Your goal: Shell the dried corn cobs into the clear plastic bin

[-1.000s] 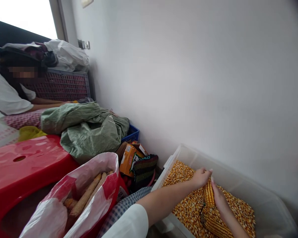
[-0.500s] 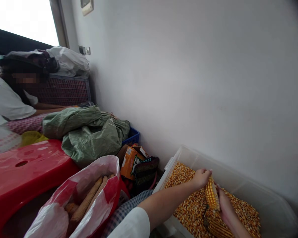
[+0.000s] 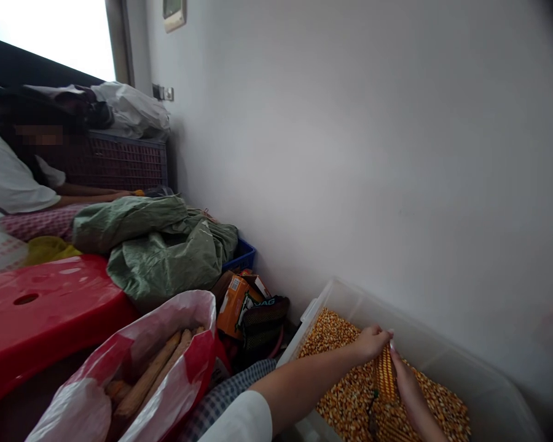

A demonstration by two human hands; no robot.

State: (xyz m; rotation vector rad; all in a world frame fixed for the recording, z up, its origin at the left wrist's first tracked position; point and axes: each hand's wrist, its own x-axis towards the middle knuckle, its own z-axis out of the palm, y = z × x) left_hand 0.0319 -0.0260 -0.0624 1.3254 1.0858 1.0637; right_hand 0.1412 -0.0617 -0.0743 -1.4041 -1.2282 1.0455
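Observation:
An ear of corn [image 3: 386, 376] with yellow kernels stands tilted over a clear plastic bin [image 3: 493, 374]. My left hand [image 3: 372, 344] is closed at its upper end, with the fingertips pressed near the top. From the right side my right hand [image 3: 406, 377] grips the same ear, its thumb reaching up close to the left fingers. Loose corn kernels [image 3: 334, 328] lie in a thick layer beneath both hands. Lower down, partly cut off by the frame edge, another ear [image 3: 389, 431] rests on the kernels beside a dark, thin object [image 3: 373, 412] that I cannot make out.
Left of the bin, a white and red sack [image 3: 94, 368] holds several bare cobs [image 3: 154, 374]. Beside it stands a red stool [image 3: 69, 294]. Behind are a green sack [image 3: 166, 264], an orange box [image 3: 233, 307] and a dark bag [image 3: 265, 325]. Another person [image 3: 13, 178] sits at far left.
The right hand has shifted up along the ear, its thumb now close to the left fingers. The left hand sits slightly lower in the picture. The view has shifted slightly.

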